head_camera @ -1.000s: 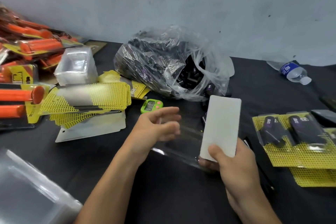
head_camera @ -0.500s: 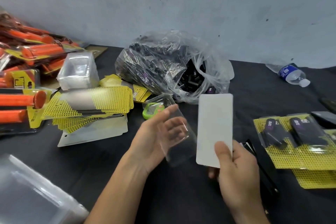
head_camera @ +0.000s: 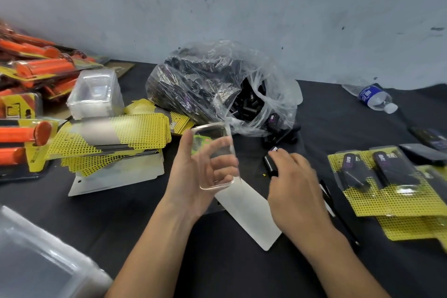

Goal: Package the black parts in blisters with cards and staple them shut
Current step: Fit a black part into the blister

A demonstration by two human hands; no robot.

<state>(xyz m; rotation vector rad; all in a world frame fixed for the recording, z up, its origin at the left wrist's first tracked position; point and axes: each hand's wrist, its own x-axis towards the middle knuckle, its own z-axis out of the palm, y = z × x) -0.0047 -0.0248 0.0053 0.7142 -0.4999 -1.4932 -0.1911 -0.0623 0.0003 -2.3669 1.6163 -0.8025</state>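
Clear plastic fills the fingers of the left hand (head_camera: 192, 176): they curl round an empty blister (head_camera: 214, 152), thumb on its left edge, holding it upright above the counter (head_camera: 135, 220) with the palm facing up and to the right. The fingers of the right hand (head_camera: 296, 191) are spread low over a loose black part (head_camera: 271, 164) that lies on the counter. They touch it, but blur keeps me from telling whether they grasp it or only rest on it. Between the two hands a white card (head_camera: 251, 220) lies flat, blank side up, apart from the blister. Behind them a crumpled clear bag (head_camera: 217, 84) is heaped with more black parts, its mouth open to the right and a few lying just outside. To the left I see a stack of empty blisters (head_camera: 95, 94) beside a pile of yellow dotted cards (head_camera: 116, 133). On the right lie finished packs (head_camera: 377, 176), each a black part under plastic on a yellow card. Both forearms reach in from the bottom edge, wrists roughly straight.
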